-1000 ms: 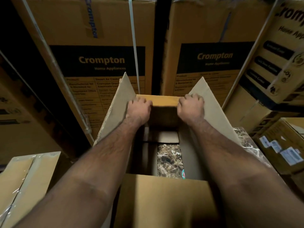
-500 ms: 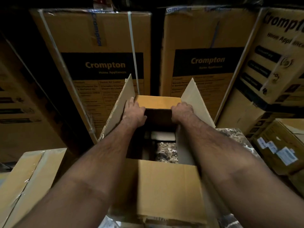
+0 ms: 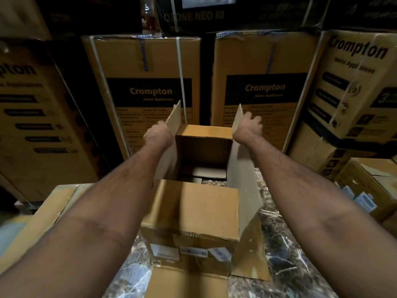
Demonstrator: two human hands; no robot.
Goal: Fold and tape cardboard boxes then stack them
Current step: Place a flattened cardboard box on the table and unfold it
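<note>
An open brown cardboard box (image 3: 193, 211) stands on a marble-patterned surface (image 3: 285, 254) in front of me. Its near flap (image 3: 199, 207) and far flap (image 3: 204, 131) are folded inward, and the two side flaps stand upright. My left hand (image 3: 158, 134) is at the outer side of the left flap (image 3: 169, 143), its fingertips hidden behind the cardboard. With fingers spread, my right hand (image 3: 249, 127) is at the outer side of the right flap (image 3: 240, 168). Neither hand grips anything that I can see. A barcode label (image 3: 194, 252) is on the box's near wall.
Tall Crompton cartons (image 3: 150, 93) form a wall close behind the box and on both sides. A taped brown box (image 3: 62, 203) lies low at my left. Smaller labelled boxes (image 3: 369, 190) sit at the right.
Both hands left the far flap, which stays folded in, and moved outward to the outer sides of the upright side flaps. The near flap now lies further over the opening.
</note>
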